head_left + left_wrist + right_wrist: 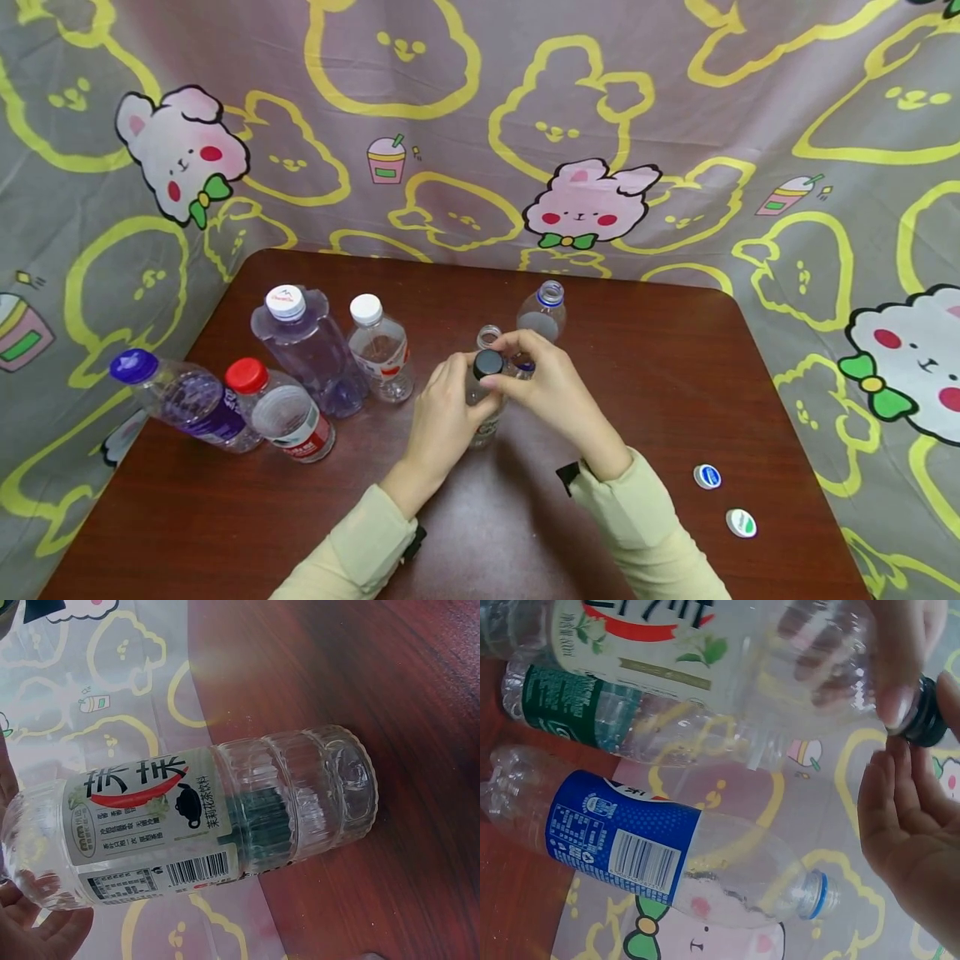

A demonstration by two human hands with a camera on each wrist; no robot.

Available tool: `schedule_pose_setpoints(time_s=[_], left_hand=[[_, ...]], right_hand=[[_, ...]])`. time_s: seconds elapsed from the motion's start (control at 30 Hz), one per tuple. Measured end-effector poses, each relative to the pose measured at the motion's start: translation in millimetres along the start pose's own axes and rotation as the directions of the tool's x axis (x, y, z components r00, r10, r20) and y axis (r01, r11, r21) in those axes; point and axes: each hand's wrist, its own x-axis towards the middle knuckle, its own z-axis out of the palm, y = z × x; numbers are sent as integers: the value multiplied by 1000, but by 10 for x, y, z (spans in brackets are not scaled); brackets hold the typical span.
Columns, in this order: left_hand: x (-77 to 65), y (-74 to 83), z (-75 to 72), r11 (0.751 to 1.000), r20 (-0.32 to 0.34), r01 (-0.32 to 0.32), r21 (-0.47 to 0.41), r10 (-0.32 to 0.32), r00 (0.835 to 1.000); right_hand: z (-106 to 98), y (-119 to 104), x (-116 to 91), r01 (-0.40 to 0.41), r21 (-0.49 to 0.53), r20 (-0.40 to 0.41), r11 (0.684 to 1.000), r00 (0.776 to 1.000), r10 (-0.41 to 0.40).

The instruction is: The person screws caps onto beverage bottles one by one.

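Note:
A clear, empty plastic tea bottle (150,825) with a pale label stands upright at the middle of the table. Its black cap (489,363) is at the mouth. My left hand (442,417) holds the bottle around its upper part, just under the cap. Thumb and fingers of my right hand (558,385) pinch the black cap. Close behind stand two capless bottles: one with a green label (562,705), partly hidden by the hands in the head view, and one with a blue label (622,836).
To the left stand a purple-capped bottle (187,404), a red-capped bottle (281,412), a large white-capped bottle (315,358) and a smaller white-capped bottle (378,354). Two loose caps, one blue and white (707,477), one green and white (742,523), lie on the right of the table (645,375).

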Motion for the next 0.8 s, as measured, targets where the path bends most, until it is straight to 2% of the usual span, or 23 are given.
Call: schedule_pose_setpoints(time_s=[0.13,0.33,0.43,0.67,0.8], left_hand=[[-1,-3,-10,1000,7,3,-6,-3,1000],[-2,-2,-16,1000,12,0,8,0,1000],[-2,0,-19,1000,14,-2,7,2,1000],[8,-2,-17,1000,20,-3,-8,3,1000],[13,-6,-18,1000,26,8,-19,-7,1000]], right_hand=[[35,-14,-1,12,-18,-8,1000,1000,-12],[-4,-11,-6,76,45,124,996,989,-81],[-45,-18,-11,86,68,159,994,983,-96],[-83,16,-12,35,78,155,996,987,-47],[-58,27,-1,15,90,113,996,993,-25]])
